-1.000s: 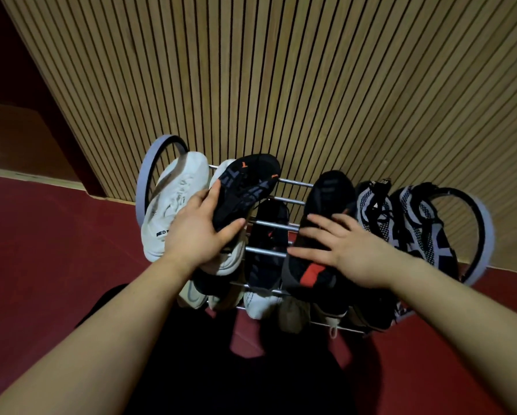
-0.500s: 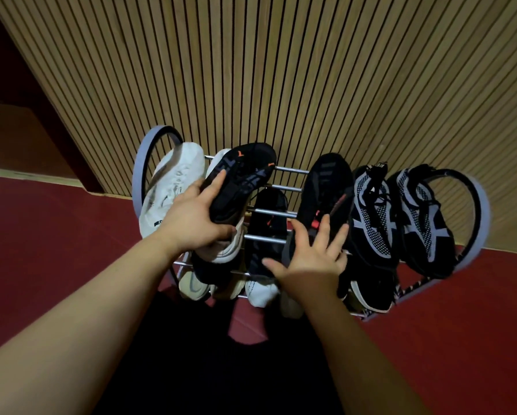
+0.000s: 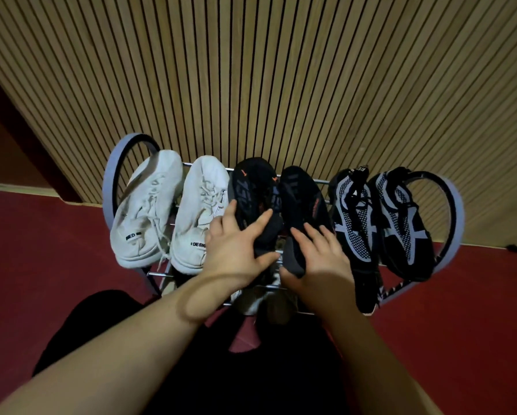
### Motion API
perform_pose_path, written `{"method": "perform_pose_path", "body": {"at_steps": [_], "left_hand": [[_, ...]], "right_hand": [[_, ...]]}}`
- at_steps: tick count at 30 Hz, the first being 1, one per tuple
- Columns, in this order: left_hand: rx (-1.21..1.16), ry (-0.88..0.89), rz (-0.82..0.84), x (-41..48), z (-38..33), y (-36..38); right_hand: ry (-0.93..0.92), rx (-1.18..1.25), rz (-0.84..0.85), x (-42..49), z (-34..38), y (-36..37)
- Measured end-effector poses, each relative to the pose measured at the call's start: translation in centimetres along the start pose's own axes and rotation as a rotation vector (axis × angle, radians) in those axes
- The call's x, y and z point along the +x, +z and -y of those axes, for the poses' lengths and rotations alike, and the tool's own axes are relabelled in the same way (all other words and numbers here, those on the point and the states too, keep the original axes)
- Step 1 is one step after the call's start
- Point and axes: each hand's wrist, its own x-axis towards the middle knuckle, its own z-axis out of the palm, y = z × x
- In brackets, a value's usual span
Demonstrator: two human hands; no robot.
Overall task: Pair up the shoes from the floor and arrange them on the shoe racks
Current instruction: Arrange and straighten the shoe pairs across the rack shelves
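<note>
Black shoes sit mid top tier of shoe rack (image 3: 113, 181), white pair (image 3: 149, 205) at 9 o'clock, knit pair (image 3: 353, 217) at 3. Left hand (image 3: 236, 253) wraps left black shoe (image 3: 251, 187); right hand (image 3: 323, 259) pinches right black shoe (image 3: 302, 196) at heel. Likely light, floppy uppers; take them by the stiffer heel.

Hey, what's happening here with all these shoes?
A person is lining up shoes on the top tier of a metal shoe rack by a slatted wall. The left hand holds the left black shoe and the right hand grips the heel end of the right black shoe. The two lie side by side between a white pair and a black-and-white mesh pair.
</note>
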Motion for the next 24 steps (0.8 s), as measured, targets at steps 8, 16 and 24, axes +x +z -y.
{"method": "perform_pose_path", "body": {"at_steps": [8, 16, 24], "left_hand": [[0.345, 0.179, 0.114, 1.1, 1.2, -1.0], [0.515, 0.323, 0.063, 2.0, 2.9, -2.3], [0.491, 0.422, 0.284, 2.4, 5.4, -1.9]], "right_hand": [[-0.034, -0.113, -0.075, 1.0, 0.1, 1.1], [-0.079, -0.098, 0.02, 3.3, -0.5, 0.3], [-0.035, -0.097, -0.068, 2.9, 0.5, 1.2]]}}
